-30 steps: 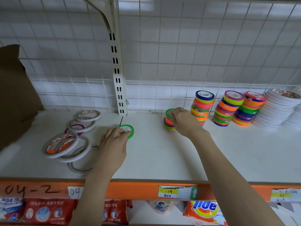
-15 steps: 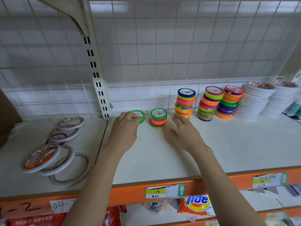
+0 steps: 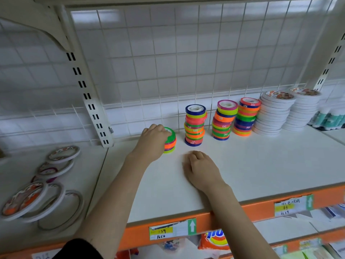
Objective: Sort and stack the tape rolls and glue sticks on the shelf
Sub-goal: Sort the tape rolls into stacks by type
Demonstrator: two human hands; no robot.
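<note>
A shop: a white shelf (image 3: 242,165) edged with handwritten price tags (image 3: 172,229), detergent packs (image 3: 214,240) stocked below, wire-grid backing (image 3: 186,62) behind.

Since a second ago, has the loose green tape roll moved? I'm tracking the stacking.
Yes. The green tape roll went right, from beside the slotted upright onto the short coloured stack.

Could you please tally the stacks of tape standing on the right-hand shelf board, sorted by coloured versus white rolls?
Coloured tape stacks: 4. One short stack under the left hand, then three tall ones.
White tape stacks: 2.
Total: 6 stacks.
The right hand rests on the shelf, holding nothing.
</note>
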